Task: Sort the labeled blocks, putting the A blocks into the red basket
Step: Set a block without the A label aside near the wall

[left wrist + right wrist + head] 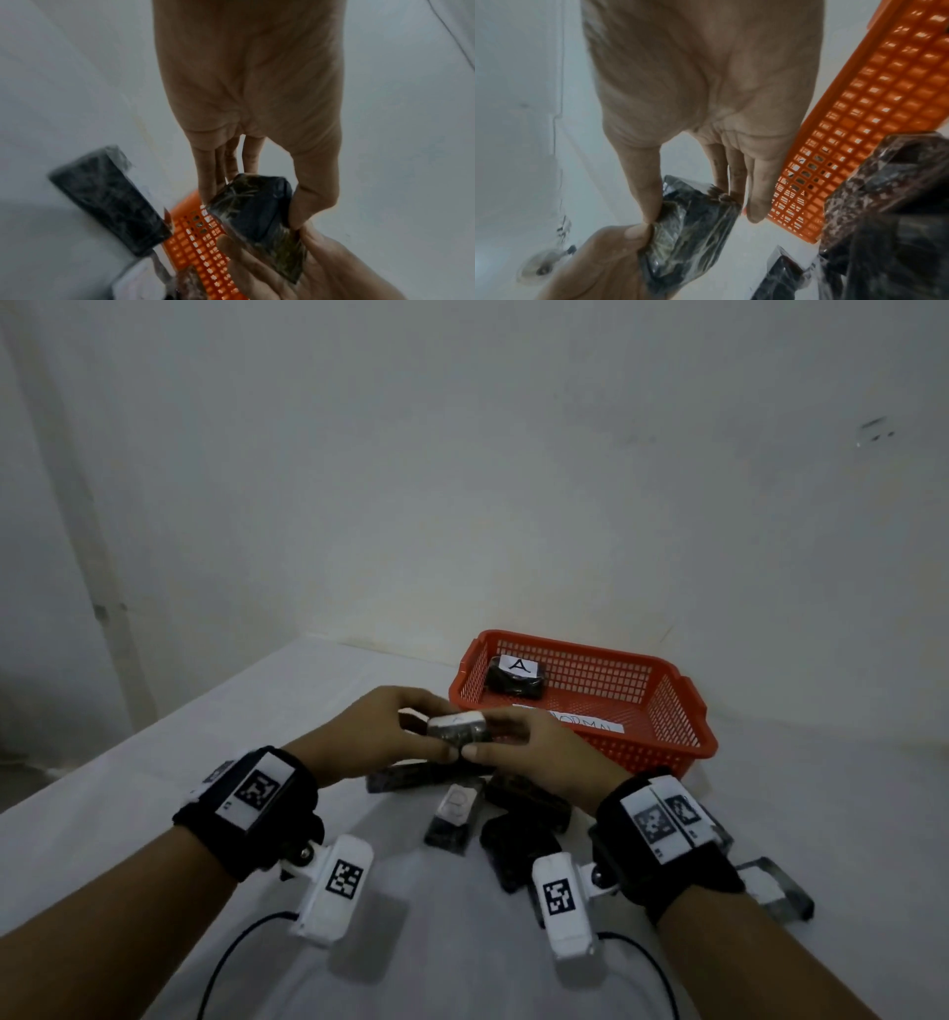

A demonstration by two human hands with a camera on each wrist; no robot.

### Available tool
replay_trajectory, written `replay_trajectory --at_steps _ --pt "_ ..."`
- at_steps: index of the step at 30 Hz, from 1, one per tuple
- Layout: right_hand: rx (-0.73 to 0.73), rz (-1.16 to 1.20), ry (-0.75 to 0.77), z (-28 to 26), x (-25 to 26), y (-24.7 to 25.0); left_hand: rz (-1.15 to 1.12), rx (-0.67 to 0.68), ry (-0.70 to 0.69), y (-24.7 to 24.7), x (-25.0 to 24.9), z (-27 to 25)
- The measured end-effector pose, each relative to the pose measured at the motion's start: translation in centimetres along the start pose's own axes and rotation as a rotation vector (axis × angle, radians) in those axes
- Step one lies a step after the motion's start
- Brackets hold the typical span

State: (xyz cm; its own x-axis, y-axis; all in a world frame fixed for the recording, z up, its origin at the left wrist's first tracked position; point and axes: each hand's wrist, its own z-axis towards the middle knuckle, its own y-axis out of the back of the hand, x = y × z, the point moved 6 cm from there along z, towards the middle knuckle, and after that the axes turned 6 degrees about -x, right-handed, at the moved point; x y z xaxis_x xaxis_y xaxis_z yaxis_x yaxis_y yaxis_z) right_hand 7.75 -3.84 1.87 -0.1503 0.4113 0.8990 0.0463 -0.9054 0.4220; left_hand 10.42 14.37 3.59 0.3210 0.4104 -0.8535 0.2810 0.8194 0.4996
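Note:
Both hands hold one dark, plastic-wrapped block point(457, 729) above the table, just in front of the red basket point(662, 742). My left hand point(390, 737) pinches its left end and my right hand point(518, 747) pinches its right end. The same block point(257, 215) shows between thumb and fingers in the left wrist view, and in the right wrist view the block point(693, 227) shows the same way. Its white label is blurred, so I cannot read the letter. One block labelled A point(516, 677) lies inside the basket at its back left.
Several more dark blocks lie on the white table under and behind my hands; one point(454, 814) shows a white label. Another block point(775, 891) lies beside my right wrist. The basket point(875, 113) stands close to the right hand. A white wall rises behind.

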Motion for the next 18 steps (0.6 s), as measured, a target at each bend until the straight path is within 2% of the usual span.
replay_trajectory --at_steps 7,12,16,18 --pt "-0.167 0.320 -0.007 -2.4 -2.0 5.2 -0.429 0.007 -0.018 -6.4 -1.9 1.7" --pt "-0.215 0.417 -0.057 -4.2 -3.5 8.0 -0.438 0.002 -0.066 -10.4 -4.1 2.8" --pt "-0.334 0.412 -0.028 -5.0 -4.3 10.0 -0.477 0.057 -0.083 -12.6 -5.3 3.2" --pt "-0.347 0.425 -0.013 -5.5 -4.6 10.8 -0.493 0.056 -0.077 -13.2 -5.5 3.3"
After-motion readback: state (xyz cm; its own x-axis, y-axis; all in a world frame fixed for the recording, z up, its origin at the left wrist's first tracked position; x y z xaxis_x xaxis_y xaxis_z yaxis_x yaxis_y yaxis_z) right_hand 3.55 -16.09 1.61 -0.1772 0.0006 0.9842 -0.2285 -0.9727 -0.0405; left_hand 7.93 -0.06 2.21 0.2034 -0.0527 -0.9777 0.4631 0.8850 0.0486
